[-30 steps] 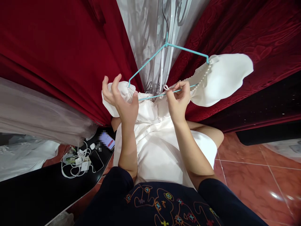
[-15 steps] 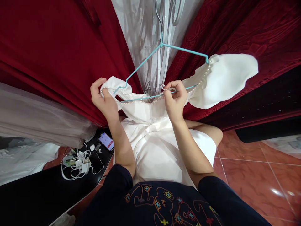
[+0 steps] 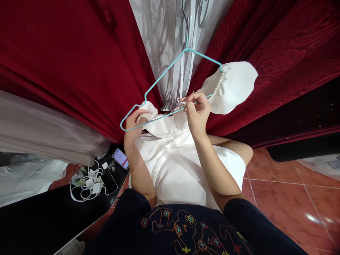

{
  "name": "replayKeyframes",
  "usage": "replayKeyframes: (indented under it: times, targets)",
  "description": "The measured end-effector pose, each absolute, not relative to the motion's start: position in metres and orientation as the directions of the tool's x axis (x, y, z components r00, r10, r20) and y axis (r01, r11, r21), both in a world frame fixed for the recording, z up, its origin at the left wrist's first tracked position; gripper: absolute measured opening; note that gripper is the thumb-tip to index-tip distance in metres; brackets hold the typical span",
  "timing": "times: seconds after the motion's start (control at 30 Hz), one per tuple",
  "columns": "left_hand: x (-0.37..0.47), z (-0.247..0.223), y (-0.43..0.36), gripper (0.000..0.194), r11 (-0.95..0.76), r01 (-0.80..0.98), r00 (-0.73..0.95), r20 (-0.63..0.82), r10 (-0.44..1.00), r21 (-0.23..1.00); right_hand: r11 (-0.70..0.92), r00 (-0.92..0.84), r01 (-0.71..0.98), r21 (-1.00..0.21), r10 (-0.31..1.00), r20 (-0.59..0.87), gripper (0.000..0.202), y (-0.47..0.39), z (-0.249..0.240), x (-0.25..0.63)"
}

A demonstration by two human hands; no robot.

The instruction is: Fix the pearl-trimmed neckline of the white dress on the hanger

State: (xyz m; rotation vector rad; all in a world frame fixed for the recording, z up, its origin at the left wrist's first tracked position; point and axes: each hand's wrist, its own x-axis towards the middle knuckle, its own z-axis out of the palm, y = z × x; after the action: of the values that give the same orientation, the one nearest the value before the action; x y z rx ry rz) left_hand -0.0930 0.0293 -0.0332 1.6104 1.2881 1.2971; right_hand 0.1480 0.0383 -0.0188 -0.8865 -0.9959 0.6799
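Note:
A white dress (image 3: pixel 183 170) with buttons down its front and a pearl-trimmed neckline lies over my lap. My left hand (image 3: pixel 135 124) is closed on the dress's left sleeve edge, just behind the bottom bar of a light-blue hanger (image 3: pixel 165 73). That end of the hanger sticks out free of the sleeve. The other end still sits inside the puffed right sleeve (image 3: pixel 237 86). My right hand (image 3: pixel 198 111) pinches at the neckline near the hanger's bar, a thin white strip by its fingertips; the fingers partly hide what they grip.
On the left, a black bench (image 3: pixel 53 219) bears a lit phone (image 3: pixel 121 158), a dark phone (image 3: pixel 109 182) and tangled white cables (image 3: pixel 89 184). Red curtains (image 3: pixel 66 53) flank white hanging fabric (image 3: pixel 156 39). Red tiles (image 3: pixel 287 191) cover the floor at right.
The hanger's left end has come out of the left sleeve. My left hand has moved right and down with the sleeve. The right sleeve has shifted left; my right hand stays nearly still.

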Motion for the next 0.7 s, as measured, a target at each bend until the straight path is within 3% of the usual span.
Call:
replayKeyframes:
  times: [0.1,0.2,0.33,0.53,0.7]
  targets:
    - [-0.069,-0.030,0.028,0.031,-0.331,0.189,0.176,0.299,0.938,0.925,0.501,0.430,-0.086,-0.861,0.798,0.422,0.005,0.038,-0.021,0.144]
    - [-0.042,-0.027,0.027,0.045,-0.439,0.035,0.209,0.424,0.882,0.898,0.510,0.440,-0.082,-0.856,0.789,0.428,0.005,0.035,-0.020,0.143]
    - [-0.014,-0.026,0.022,0.034,-0.489,-0.155,0.170,0.510,0.843,0.859,0.535,0.451,-0.047,-0.843,0.765,0.461,0.006,0.033,-0.017,0.146]
    - [0.003,-0.026,0.015,0.027,-0.395,-0.306,0.142,0.452,0.881,0.866,0.544,0.439,-0.018,-0.839,0.758,0.482,0.009,0.033,-0.016,0.145]
    - [0.015,-0.028,0.016,0.028,-0.457,-0.338,-0.105,0.449,0.887,0.823,0.530,0.364,0.006,-0.848,0.789,0.495,0.020,0.031,-0.014,0.143]
